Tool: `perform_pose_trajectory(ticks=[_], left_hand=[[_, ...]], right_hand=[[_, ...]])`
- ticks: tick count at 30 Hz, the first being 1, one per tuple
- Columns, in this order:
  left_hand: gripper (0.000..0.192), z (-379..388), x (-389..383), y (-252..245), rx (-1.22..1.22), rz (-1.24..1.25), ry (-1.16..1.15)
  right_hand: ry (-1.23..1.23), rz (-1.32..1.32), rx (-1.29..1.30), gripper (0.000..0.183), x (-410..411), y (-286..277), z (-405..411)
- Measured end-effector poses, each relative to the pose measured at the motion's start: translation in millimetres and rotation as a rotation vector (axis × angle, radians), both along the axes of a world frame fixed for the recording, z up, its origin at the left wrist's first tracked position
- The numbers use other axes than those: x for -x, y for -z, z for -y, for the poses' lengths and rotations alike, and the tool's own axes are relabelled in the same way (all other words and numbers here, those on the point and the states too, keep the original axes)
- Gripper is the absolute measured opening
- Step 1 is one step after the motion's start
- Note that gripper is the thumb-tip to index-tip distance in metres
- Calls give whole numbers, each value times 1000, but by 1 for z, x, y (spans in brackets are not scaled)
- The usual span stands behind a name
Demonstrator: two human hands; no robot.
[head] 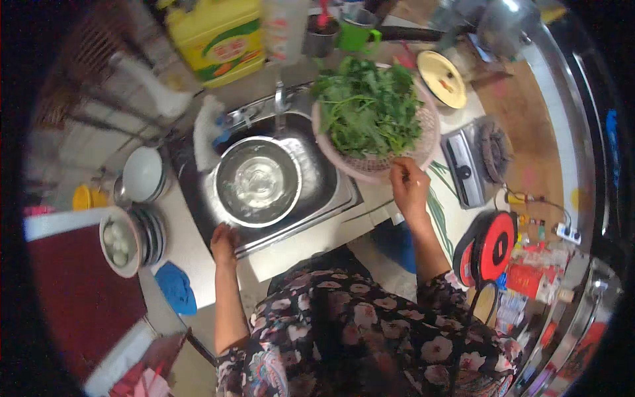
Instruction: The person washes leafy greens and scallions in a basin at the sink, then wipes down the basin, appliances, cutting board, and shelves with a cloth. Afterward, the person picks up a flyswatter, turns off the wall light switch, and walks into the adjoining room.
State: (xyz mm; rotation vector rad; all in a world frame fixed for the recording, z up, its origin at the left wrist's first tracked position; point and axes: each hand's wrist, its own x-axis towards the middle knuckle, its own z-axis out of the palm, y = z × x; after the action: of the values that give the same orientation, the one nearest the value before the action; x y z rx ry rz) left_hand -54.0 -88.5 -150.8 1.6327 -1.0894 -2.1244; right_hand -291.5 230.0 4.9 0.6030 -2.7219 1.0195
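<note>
A stainless-steel basin (258, 181) with clear water in it stands in the metal sink (317, 168), below the faucet (280, 99). My left hand (225, 243) is at the sink's front left rim, just below the basin; its fingers are blurred and nothing shows in them. On the right, a pink plastic basket (429, 129) is heaped with leafy greens (369, 106) and overlaps the sink's right side. My right hand (411, 186) is at the basket's front rim with its fingers curled. Whether it grips the rim or something small cannot be made out.
Stacked bowls (144, 173) and a bowl of pale round items (118, 242) stand left, near a blue cloth (176, 288). A yellow jug (218, 42) and green mug (356, 34) are behind. To the right are a yellow plate (441, 79), gas stove (464, 168) and red-black round appliance (496, 245).
</note>
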Motion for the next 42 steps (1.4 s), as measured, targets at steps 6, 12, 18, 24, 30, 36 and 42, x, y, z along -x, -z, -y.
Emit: perform_pose_trajectory(ticks=[6, 12, 18, 24, 30, 36, 42], left_hand=[[22, -4, 6, -9, 30, 24, 128], [23, -47, 45, -31, 81, -18, 283], [26, -82, 80, -50, 96, 13, 365], [33, -84, 75, -52, 77, -8, 392], [34, -86, 74, -51, 56, 2, 405], [32, -75, 72, -45, -7, -31, 458], [32, -55, 57, -37, -95, -68, 505]], right_hand=[[368, 46, -273, 35, 31, 79, -138], [161, 28, -522, 58, 76, 123, -128], [197, 151, -618, 43, 98, 165, -129], [162, 249, -519, 26, 88, 133, -111], [123, 241, -63, 23, 68, 95, -169], [205, 1071, 424, 20, -10, 39, -225], [-55, 1333, 94, 27, -93, 9, -189]])
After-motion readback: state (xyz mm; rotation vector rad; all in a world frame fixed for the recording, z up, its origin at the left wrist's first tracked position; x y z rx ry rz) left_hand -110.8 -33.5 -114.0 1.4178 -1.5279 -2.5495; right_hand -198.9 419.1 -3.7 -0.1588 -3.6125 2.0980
